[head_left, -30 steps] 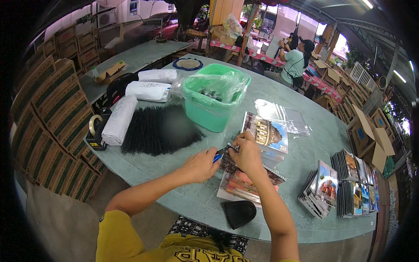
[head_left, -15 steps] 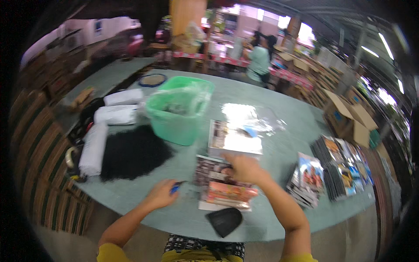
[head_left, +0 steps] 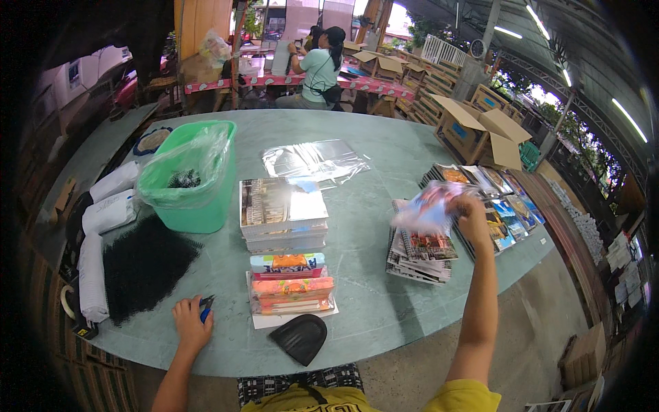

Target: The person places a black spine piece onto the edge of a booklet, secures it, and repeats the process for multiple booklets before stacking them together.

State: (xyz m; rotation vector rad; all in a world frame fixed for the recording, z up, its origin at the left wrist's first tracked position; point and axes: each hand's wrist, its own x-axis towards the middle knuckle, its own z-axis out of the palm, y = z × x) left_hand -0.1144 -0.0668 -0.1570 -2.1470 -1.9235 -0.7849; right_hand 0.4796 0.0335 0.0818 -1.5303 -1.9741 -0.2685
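Note:
My right hand [head_left: 469, 214] is closed on the edge of a notebook [head_left: 427, 207], its red-and-blue cover smeared by motion. It hangs above a pile of spiral notebooks [head_left: 422, 261] on the table's right side. My left hand [head_left: 191, 325] rests on the table at the lower left, fingers curled round small blue-handled pliers [head_left: 206, 314], whose dark tip points away from me. Between my arms lie orange-and-pink plastic packs [head_left: 292, 292] on a white sheet. Just behind them stands a stack of printed pages [head_left: 283, 213].
A green bin [head_left: 199, 218] with a plastic liner stands beside a black fibrous heap [head_left: 147, 268] and white rolls [head_left: 94, 278]. Clear plastic [head_left: 312, 159] lies behind the pages, a black scoop-like piece [head_left: 300, 338] near the front edge. An open carton [head_left: 473, 134] and more notebooks [head_left: 508, 218] are at right.
My right hand has moved from the middle of the table to the right and now holds a notebook in the air. The dark printed piece by the packs is gone from there. My view has turned right.

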